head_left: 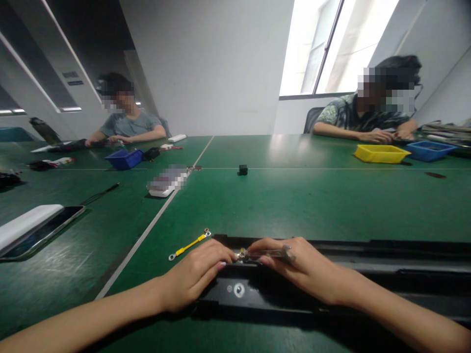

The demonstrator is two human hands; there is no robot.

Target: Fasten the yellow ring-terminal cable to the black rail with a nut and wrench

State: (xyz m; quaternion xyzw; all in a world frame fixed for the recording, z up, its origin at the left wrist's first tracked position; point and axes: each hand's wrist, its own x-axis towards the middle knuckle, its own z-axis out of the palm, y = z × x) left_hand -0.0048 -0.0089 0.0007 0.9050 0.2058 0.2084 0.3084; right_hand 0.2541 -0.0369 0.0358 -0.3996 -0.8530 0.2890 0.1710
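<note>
A long black metal channel (353,254) lies across the table in front of me. My left hand (200,272) rests on its left end, fingers pressed together beside a small shiny metal fastener (242,254); what they pinch is hidden. My right hand (301,264) grips a slim, shiny wrench (274,253), held nearly level with its left end at the fastener. A round metal washer or bolt head (239,289) shows on the channel's near face. Just beyond my left hand lies a short yellow cable (189,245) with ring terminals.
A black cube (243,169) and a white box-like device (167,181) stand farther off. At left lies a phone (47,230) by a white case (25,223). Two people sit opposite, near blue bins (124,159), (430,151) and a yellow bin (380,154).
</note>
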